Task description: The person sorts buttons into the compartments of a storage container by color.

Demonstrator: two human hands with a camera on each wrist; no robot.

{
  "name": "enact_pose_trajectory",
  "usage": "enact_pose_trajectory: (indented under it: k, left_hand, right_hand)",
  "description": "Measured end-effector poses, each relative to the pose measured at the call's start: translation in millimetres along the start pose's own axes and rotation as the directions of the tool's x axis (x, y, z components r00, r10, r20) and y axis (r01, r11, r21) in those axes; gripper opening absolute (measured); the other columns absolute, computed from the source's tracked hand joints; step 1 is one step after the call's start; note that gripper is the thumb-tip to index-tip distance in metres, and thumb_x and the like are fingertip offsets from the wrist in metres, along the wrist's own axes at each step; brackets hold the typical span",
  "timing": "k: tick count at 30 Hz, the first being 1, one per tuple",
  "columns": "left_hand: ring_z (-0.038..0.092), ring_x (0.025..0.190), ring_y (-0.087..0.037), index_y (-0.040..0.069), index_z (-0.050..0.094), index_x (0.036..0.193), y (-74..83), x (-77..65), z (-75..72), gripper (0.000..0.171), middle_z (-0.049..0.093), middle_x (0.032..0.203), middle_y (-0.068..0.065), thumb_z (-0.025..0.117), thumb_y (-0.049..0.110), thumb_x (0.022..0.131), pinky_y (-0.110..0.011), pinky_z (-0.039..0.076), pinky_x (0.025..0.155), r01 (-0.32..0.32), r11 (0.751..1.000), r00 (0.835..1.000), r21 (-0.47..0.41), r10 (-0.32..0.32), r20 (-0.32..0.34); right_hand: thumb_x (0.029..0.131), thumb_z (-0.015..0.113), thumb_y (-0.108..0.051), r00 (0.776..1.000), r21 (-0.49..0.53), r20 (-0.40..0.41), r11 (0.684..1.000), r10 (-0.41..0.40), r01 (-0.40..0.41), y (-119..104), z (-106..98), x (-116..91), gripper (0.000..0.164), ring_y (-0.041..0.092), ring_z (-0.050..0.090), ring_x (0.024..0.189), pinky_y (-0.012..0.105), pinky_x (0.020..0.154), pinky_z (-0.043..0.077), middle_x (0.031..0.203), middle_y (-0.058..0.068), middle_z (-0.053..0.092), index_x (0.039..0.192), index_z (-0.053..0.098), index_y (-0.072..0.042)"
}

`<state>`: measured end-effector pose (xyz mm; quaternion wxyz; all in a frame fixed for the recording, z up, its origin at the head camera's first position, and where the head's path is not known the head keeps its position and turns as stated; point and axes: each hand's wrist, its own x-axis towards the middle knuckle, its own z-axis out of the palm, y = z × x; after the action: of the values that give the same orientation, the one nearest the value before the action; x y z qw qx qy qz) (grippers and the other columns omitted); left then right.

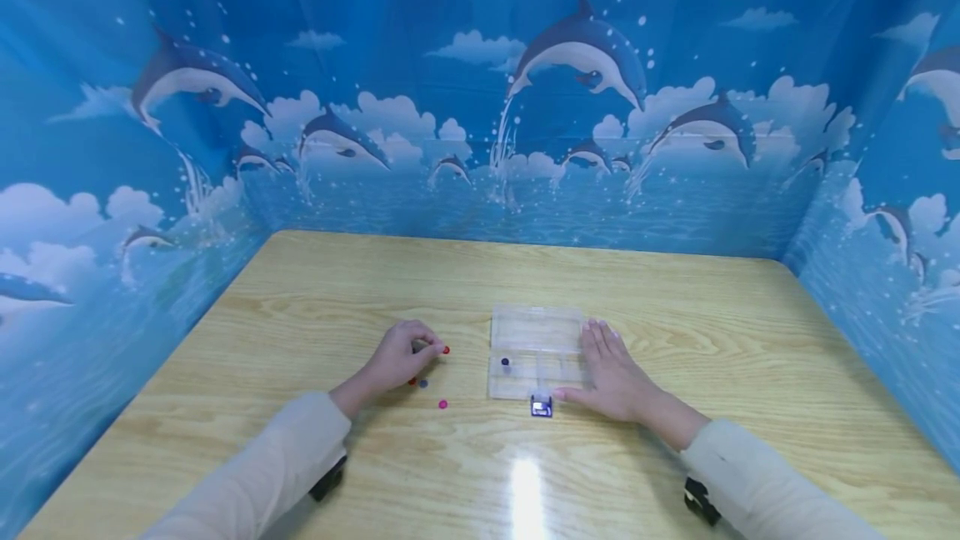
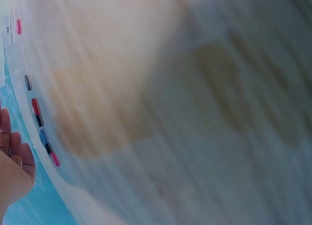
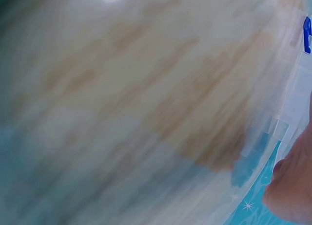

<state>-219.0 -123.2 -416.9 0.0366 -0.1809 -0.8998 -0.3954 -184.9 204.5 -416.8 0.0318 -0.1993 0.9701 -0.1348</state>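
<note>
My left hand (image 1: 401, 354) pinches a small red round piece (image 1: 446, 349) between thumb and fingertip, low over the table left of the box. Beside and below that hand lie a pink piece (image 1: 443, 404), a grey-blue piece (image 1: 423, 384) and another red one (image 1: 412, 381), partly covered by the hand. The clear plastic box (image 1: 513, 389) lies with its lid (image 1: 536, 325) folded back, and one dark piece (image 1: 505, 362) sits in its left compartment. My right hand (image 1: 617, 377) rests with straight fingers along the box's right side, thumb near the blue latch (image 1: 541, 406).
The wood-grain table (image 1: 660, 298) is bordered by dolphin-print cloth (image 1: 420, 40) at the back and sides. In the left wrist view, several coloured pieces, including a magenta one (image 2: 55, 159), lie in a line near the hand. Black straps (image 1: 701, 500) sit at both wrists.
</note>
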Motion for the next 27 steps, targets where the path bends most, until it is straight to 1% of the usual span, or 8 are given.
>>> enact_pose_trajectory:
  k: [6,15,23,27]
  left_hand:
    - [0.054,0.088,-0.018,0.009,0.068,0.077,4.1,1.9,2.2,0.008,0.066,0.083,-0.002,0.067,0.013,0.084,-0.035,0.043,0.081,0.012,1.000,1.000,-0.009,-0.012,0.003]
    - [0.056,0.089,-0.020,0.009,0.068,0.076,9.8,3.9,5.2,0.009,0.066,0.084,-0.003,0.067,0.013,0.084,-0.039,0.045,0.084,0.019,1.000,1.000,-0.017,-0.020,-0.008]
    - [0.056,0.085,-0.018,0.007,0.069,0.078,14.7,6.7,9.2,0.008,0.065,0.082,-0.003,0.067,0.012,0.084,-0.033,0.046,0.078,0.025,0.999,1.000,-0.032,-0.025,-0.018]
    - [0.055,0.084,-0.016,0.007,0.069,0.079,17.5,8.0,10.7,0.007,0.065,0.083,-0.003,0.067,0.012,0.084,-0.031,0.047,0.076,0.054,0.997,0.998,-0.053,-0.054,-0.012]
  right_hand:
    - [0.083,0.052,-0.061,1.000,0.012,-0.002,1.000,-0.003,0.003,-1.0,-0.9,-0.9,0.103,0.046,0.005,0.139,0.055,0.113,0.009,0.150,0.032,0.007,0.141,0.013,0.014]
    - [0.083,0.052,-0.062,1.000,-0.002,0.000,1.000,-0.001,0.001,-0.5,-0.8,-0.5,0.103,0.046,0.006,0.139,0.055,0.113,0.009,0.150,0.032,0.007,0.141,0.013,0.014]
    - [0.083,0.052,-0.061,1.000,0.004,0.009,1.000,0.004,-0.004,-1.8,-2.3,-0.8,0.102,0.046,0.005,0.139,0.055,0.114,0.009,0.149,0.032,0.007,0.141,0.013,0.014]
    - [0.083,0.051,-0.062,1.000,0.004,0.010,1.000,0.005,-0.005,-1.8,-2.2,-0.8,0.102,0.046,0.006,0.139,0.054,0.114,0.009,0.150,0.032,0.007,0.141,0.013,0.014]
